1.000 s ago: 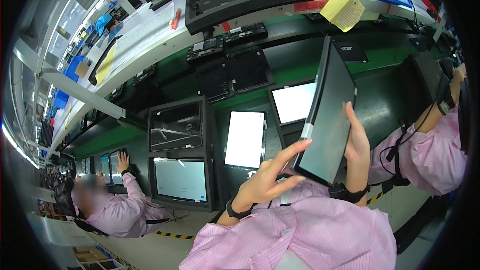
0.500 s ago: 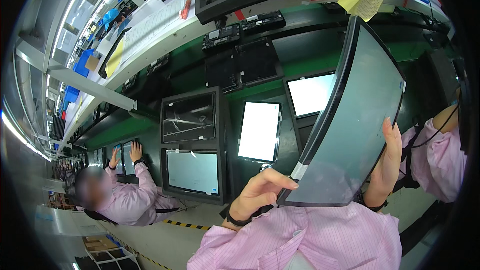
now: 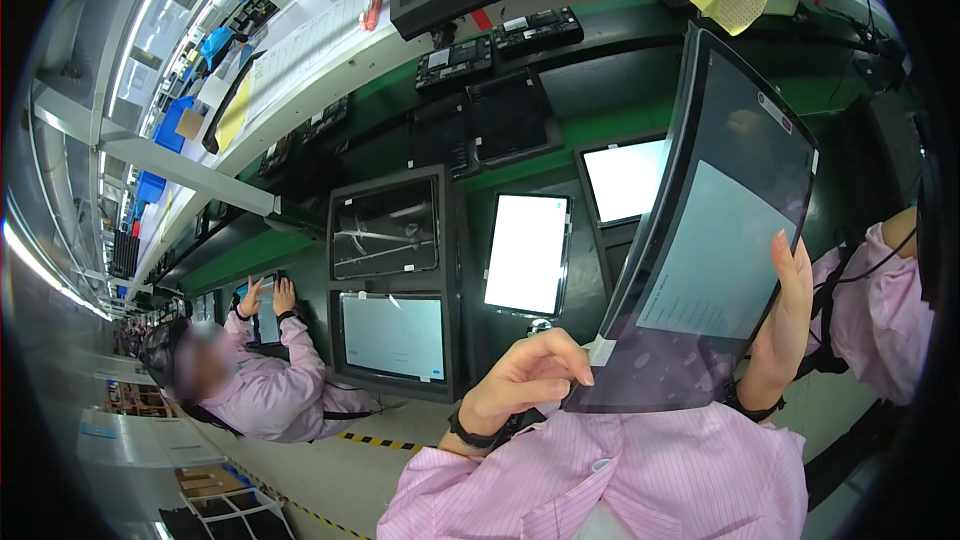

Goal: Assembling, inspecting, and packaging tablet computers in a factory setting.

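Observation:
A large tablet [image 3: 715, 240] is held up tilted in front of my chest, with a pale panel of small text between darker bands on its screen. My right hand [image 3: 783, 315] grips its right edge, the thumb on the front and the other fingers mostly hidden behind. By the lower left corner is my left hand [image 3: 530, 380], its fingers bent and thumb apart from the index finger. That index fingertip lies at the tablet's edge, beside a small white label [image 3: 600, 351]; whether it touches is unclear. A dark band circles each wrist.
On the dark green bench lie a white-lit tablet [image 3: 527, 253], another lit one [image 3: 622, 180] and a black tray [image 3: 455, 320] holding two tablets. Opened dark units [image 3: 455, 67] lie behind. A shelf [image 3: 330, 65] overhangs the bench. Co-workers sit at left [image 3: 265, 385] and right [image 3: 880, 310].
The tablet's screen has gone from an even pale grey to a text panel between dark bands. My left index fingertip has drawn back slightly. The left co-worker's hands have shifted.

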### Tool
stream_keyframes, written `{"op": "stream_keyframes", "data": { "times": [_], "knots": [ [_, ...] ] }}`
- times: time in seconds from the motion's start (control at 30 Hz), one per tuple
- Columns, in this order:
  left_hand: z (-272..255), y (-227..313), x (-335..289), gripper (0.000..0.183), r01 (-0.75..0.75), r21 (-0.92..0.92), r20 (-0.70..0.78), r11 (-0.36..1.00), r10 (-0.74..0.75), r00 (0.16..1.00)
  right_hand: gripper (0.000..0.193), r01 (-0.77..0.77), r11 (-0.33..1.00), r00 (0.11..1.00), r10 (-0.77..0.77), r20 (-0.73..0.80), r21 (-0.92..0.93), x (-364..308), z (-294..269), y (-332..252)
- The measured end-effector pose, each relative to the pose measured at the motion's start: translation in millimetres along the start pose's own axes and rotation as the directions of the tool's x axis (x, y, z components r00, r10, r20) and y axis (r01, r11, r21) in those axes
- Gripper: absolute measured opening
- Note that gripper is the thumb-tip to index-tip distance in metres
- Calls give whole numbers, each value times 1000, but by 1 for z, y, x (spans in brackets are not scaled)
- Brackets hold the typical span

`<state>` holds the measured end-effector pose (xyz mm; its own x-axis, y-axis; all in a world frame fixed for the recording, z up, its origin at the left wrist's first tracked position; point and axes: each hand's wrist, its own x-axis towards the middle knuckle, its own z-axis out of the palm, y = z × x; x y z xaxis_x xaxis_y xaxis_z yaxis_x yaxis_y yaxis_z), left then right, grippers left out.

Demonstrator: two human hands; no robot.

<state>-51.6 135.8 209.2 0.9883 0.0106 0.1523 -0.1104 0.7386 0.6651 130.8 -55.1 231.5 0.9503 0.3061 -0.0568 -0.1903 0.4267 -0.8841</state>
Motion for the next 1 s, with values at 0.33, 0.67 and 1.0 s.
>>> {"op": "stream_keyframes", "data": {
  "times": [0.33,0.67,1.0],
  "knots": [
    [-1,65,56,41,47,658,27,751,-86,996,30,30,999,995,-27,99,-34,3,-1,17],
    [-1,96,97,38,-90,846,-47,525,241,969,37,101,988,973,-74,220,-118,-6,24,29],
    [47,35,100,25,-29,709,-131,704,172,976,47,-289,747,660,-298,690,599,75,58,86]
  ]
}}
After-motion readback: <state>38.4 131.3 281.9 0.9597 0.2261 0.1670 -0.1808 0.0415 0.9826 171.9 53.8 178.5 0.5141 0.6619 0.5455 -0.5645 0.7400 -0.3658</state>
